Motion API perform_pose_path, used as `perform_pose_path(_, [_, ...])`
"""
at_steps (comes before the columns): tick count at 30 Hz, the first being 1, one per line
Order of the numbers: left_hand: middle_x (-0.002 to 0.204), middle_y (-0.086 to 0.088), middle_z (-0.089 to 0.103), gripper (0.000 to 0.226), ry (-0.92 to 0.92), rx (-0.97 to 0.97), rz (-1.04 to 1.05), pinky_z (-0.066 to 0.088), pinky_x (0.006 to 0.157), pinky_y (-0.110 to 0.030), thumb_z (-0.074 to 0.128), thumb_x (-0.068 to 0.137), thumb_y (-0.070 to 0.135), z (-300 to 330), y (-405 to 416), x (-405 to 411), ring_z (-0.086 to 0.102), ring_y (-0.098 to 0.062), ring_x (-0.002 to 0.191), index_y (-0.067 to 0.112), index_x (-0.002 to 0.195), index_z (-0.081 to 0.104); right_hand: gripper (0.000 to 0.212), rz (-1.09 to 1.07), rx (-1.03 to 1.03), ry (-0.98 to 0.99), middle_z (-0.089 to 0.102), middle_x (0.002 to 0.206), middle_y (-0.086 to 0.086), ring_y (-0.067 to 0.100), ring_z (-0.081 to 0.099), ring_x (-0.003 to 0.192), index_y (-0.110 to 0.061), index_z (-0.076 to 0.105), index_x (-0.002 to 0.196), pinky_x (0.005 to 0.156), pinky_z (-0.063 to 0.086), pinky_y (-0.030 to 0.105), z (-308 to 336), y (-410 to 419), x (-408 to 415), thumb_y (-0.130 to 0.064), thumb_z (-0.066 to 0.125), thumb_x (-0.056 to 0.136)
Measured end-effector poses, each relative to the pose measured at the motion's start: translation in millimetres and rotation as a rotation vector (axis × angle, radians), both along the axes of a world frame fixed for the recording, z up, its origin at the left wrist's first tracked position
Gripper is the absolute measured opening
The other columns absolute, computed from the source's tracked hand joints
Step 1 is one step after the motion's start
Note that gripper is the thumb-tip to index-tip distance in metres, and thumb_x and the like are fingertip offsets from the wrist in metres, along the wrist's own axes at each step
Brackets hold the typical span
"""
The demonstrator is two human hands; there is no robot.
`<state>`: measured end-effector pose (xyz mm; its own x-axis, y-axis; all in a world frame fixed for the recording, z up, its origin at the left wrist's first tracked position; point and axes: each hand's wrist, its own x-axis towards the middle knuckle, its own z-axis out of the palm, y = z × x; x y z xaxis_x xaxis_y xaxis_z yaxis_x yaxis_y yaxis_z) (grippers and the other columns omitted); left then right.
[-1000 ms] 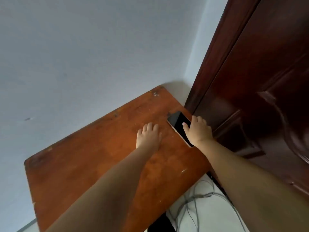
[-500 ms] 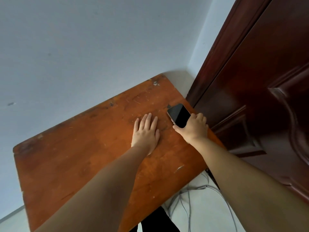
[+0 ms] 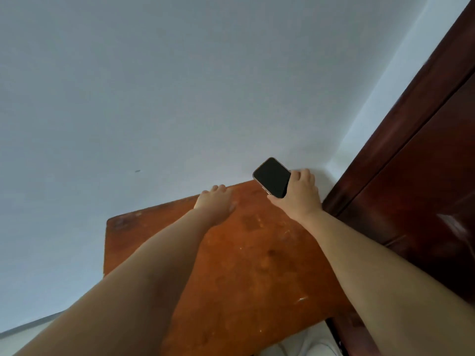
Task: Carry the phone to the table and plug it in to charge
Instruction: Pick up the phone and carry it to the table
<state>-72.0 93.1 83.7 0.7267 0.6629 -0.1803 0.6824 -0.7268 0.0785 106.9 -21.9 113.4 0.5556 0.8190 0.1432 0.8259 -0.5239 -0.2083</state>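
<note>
While the worn orange-brown wooden table [image 3: 257, 265] fills the lower middle, bounded by a pale grey wall [image 3: 154, 86] and a dark reddish wooden door [image 3: 424, 176] at three o'clock, both forearms stretch toward twelve o'clock. The left hand [image 3: 216, 201] lies flat, palm down, fingers spread on the tabletop. The right hand [image 3: 298, 196] grips a black-screened rectangular phone [image 3: 272, 177], lifted at one o'clock, its lower end hidden by fingers.
</note>
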Motion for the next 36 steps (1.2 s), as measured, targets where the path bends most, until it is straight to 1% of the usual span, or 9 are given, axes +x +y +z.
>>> perform_pose_path(2, [0.126,-0.012,0.053,0.043,-0.012,0.029,0.071,0.043,0.092,-0.044,0.031,0.097,0.036,15.2,10.5,-32.3,0.051,-0.03,0.113,0.011,0.13,0.045,0.076,0.092,0.024,-0.017,0.048,0.111,0.014,0.025,0.048,0.097,-0.004,0.047,0.114,0.075,0.048,0.034,11.7,20.0,-26.1,-0.06,0.068,0.068])
perform_pose_path(5, [0.13,-0.011,0.051,0.042,-0.02,0.084,0.175,0.041,0.094,-0.042,0.034,0.098,0.036,32.1,19.4,-85.2,0.048,-0.029,0.116,0.012,0.131,0.043,0.073,0.212,0.038,-0.024,0.046,0.112,0.014,0.027,0.046,0.099,-0.003,0.046,0.115,0.073,0.046,0.035,27.4,48.6,-74.4,-0.057,0.066,0.07])
perform_pose_path(8, [0.13,-0.01,0.051,0.042,-0.041,0.138,0.297,0.037,0.098,-0.041,0.035,0.097,0.036,46.8,19.3,-153.2,0.047,-0.028,0.118,0.013,0.131,0.044,0.072,0.323,0.043,-0.024,0.046,0.114,0.014,0.029,0.045,0.102,-0.003,0.045,0.116,0.076,0.046,0.037,41.9,73.9,-136.2,-0.056,0.066,0.071])
perform_pose_path(13, [0.13,-0.01,0.05,0.042,-0.043,0.175,0.52,0.036,0.099,-0.04,0.033,0.097,0.035,59.1,-7.7,-302.3,0.046,-0.027,0.119,0.013,0.131,0.044,0.073,0.524,0.065,-0.015,0.047,0.113,0.014,0.028,0.046,0.099,-0.003,0.047,0.114,0.074,0.046,0.037,52.9,93.7,-267.2,-0.057,0.067,0.07])
perform_pose_path(18, [0.129,-0.01,0.051,0.041,0.03,0.188,0.766,0.037,0.096,-0.039,0.034,0.098,0.036,58.9,-76.0,-489.0,0.047,-0.027,0.117,0.012,0.13,0.044,0.074,0.727,0.089,0.106,0.046,0.112,0.013,0.026,0.047,0.097,-0.003,0.046,0.114,0.072,0.048,0.034,49.9,75.0,-446.7,-0.059,0.067,0.07])
perform_pose_path(22, [0.126,-0.01,0.052,0.04,0.086,0.204,0.93,0.039,0.094,-0.039,0.034,0.098,0.036,65.1,-137.5,-612.8,0.049,-0.027,0.115,0.012,0.128,0.045,0.074,0.887,0.07,0.198,0.043,0.112,0.012,0.024,0.044,0.095,-0.004,0.045,0.112,0.071,0.048,0.033,47.6,44.6,-584.5,-0.06,0.066,0.07])
perform_pose_path(25, [0.127,-0.01,0.052,0.041,0.102,0.219,1.033,0.04,0.095,-0.039,0.033,0.098,0.036,74.6,-178.5,-687.1,0.049,-0.027,0.116,0.012,0.129,0.045,0.074,1.017,0.037,0.202,0.043,0.112,0.012,0.024,0.044,0.094,-0.004,0.044,0.112,0.071,0.048,0.033,50.0,27.5,-670.5,-0.061,0.065,0.07])
perform_pose_path(30, [0.128,-0.012,0.052,0.04,0.073,0.24,1.295,0.039,0.096,-0.041,0.035,0.097,0.036,84.5,-245.8,-804.7,0.047,-0.03,0.119,0.012,0.126,0.046,0.073,1.242,-0.009,0.176,0.043,0.115,0.013,0.025,0.043,0.098,-0.003,0.045,0.112,0.074,0.046,0.033,57.9,3.3,-812.6,-0.061,0.063,0.072])
perform_pose_path(36, [0.125,-0.013,0.052,0.037,0.06,0.224,1.524,0.038,0.095,-0.041,0.037,0.096,0.035,72.3,-281.0,-909.8,0.047,-0.031,0.117,0.011,0.122,0.049,0.074,1.455,-0.066,0.139,0.041,0.119,0.014,0.027,0.043,0.105,-0.002,0.045,0.115,0.082,0.05,0.039,51.7,-4.3,-947.5,-0.058,0.066,0.072])
